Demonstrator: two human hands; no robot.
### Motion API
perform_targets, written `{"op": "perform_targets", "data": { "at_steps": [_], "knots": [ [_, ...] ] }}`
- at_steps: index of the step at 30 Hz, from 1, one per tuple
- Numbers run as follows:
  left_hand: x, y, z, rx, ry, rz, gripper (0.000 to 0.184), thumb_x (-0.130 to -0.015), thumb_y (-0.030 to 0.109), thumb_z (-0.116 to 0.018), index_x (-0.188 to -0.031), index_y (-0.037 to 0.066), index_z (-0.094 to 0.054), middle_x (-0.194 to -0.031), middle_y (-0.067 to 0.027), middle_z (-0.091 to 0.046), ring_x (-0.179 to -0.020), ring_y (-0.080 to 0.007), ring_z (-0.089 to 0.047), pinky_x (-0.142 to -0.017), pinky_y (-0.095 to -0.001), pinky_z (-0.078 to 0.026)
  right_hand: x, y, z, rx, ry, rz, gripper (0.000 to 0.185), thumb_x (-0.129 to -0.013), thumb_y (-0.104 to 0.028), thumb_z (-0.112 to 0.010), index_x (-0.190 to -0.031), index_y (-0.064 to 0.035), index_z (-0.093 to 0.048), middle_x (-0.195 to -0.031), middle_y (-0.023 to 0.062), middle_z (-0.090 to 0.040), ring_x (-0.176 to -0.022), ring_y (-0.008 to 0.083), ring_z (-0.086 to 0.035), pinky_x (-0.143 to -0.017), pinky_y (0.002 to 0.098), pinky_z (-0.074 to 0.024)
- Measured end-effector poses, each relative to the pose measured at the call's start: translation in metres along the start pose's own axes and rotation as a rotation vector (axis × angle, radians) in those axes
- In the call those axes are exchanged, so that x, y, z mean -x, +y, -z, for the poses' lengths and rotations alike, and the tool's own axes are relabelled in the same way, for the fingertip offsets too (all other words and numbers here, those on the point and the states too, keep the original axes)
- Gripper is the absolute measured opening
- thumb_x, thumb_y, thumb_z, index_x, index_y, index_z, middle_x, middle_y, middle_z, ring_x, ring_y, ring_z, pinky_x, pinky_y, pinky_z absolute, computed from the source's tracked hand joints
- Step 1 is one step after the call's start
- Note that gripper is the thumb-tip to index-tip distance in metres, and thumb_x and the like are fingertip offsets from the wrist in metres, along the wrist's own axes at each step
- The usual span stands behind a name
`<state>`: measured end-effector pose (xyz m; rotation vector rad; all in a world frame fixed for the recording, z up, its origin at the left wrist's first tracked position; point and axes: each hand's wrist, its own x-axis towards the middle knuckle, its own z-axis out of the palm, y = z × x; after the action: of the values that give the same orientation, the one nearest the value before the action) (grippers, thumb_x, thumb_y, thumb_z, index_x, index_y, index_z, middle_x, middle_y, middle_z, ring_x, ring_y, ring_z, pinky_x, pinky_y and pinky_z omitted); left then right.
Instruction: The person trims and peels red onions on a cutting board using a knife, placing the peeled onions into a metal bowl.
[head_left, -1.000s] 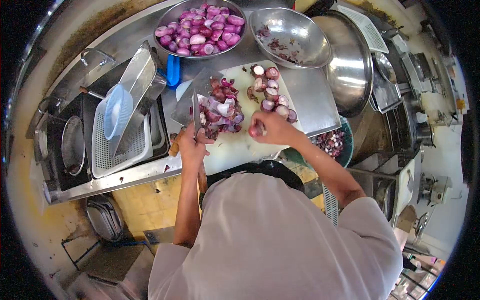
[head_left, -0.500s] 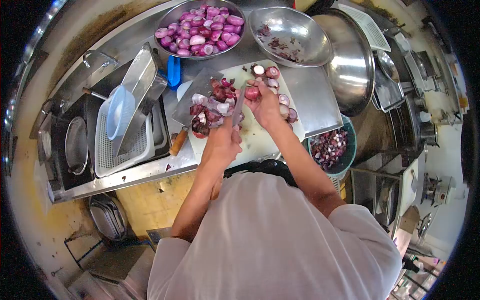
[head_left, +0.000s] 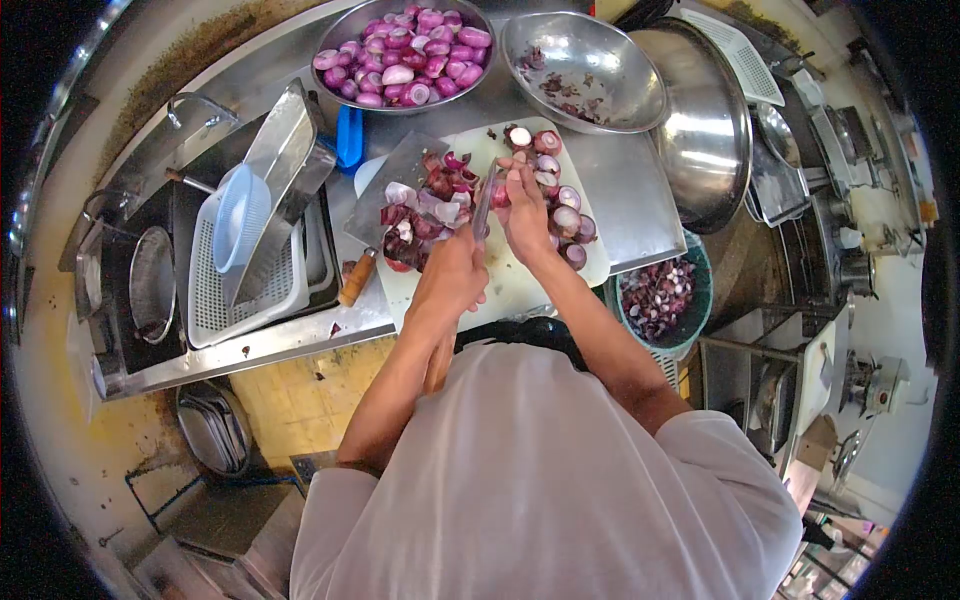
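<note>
My left hand (head_left: pixel 452 272) is wrapped around the handle of a knife (head_left: pixel 483 212), its blade pointing away from me over the white cutting board (head_left: pixel 520 290). Fingers of my right hand (head_left: pixel 526 212) close around a red onion (head_left: pixel 500 194) right beside the blade; the hand covers much of it. Left of the knife lies a heap of onion skins (head_left: pixel 430 205), partly on the broad blade of a cleaver (head_left: pixel 357 280) with a wooden handle. Several red onions (head_left: pixel 567 220) sit along the board's right side.
Behind the board stand a steel bowl of peeled red onions (head_left: pixel 398 75) and a steel bowl with skin scraps (head_left: pixel 625 75). A large steel basin (head_left: pixel 700 120) is at right, above a green bin of onion skins (head_left: pixel 697 325). At left, a white basket (head_left: pixel 205 320) sits by the sink.
My right hand has turned and its fingers now cover more of the onion. The knife and my left hand have shifted slightly; the view has moved a little.
</note>
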<state>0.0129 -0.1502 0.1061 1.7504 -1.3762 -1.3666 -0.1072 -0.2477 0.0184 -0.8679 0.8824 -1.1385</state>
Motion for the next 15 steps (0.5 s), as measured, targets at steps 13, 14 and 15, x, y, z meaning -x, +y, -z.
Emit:
{"op": "perform_targets", "data": {
  "at_steps": [13, 14, 15],
  "knots": [
    [-0.009, -0.011, -0.005, 0.122, -0.053, 0.024, 0.027, -0.097, 0.004, -0.040, -0.123, -0.001, -0.049, -0.067, -0.0094, -0.058, -0.045, -0.0175, -0.060, -0.036, -0.0317, -0.049, -0.001, 0.015, 0.003, 0.078, 0.097, 0.009, 0.028, -0.106, -0.029, -0.039, -0.121, -0.0079, -0.051, -0.109, 0.0053, -0.056, -0.090, 0.0153, -0.056, -0.081, 0.0337, -0.0513],
    [-0.011, -0.012, -0.008, 0.108, -0.025, 0.004, 0.027, -0.097, 0.003, -0.040, -0.122, -0.001, -0.049, -0.067, -0.0094, -0.059, -0.045, -0.0178, -0.061, -0.036, -0.0318, -0.049, 0.000, 0.018, 0.002, 0.079, 0.096, 0.009, 0.028, -0.106, -0.029, -0.039, -0.121, -0.0079, -0.051, -0.109, 0.0053, -0.056, -0.090, 0.0153, -0.056, -0.081, 0.0337, -0.0513],
    [-0.012, -0.013, -0.010, 0.108, -0.025, 0.004, 0.027, -0.097, 0.003, -0.040, -0.122, -0.001, -0.049, -0.067, -0.0094, -0.059, -0.045, -0.0178, -0.061, -0.036, -0.0318, -0.049, 0.007, 0.007, -0.007, -0.089, 0.141, -0.111, 0.029, -0.106, -0.027, -0.038, -0.120, -0.0060, -0.051, -0.109, 0.0076, -0.057, -0.091, 0.0182, -0.058, -0.083, 0.0365, -0.0520]
  ]
}}
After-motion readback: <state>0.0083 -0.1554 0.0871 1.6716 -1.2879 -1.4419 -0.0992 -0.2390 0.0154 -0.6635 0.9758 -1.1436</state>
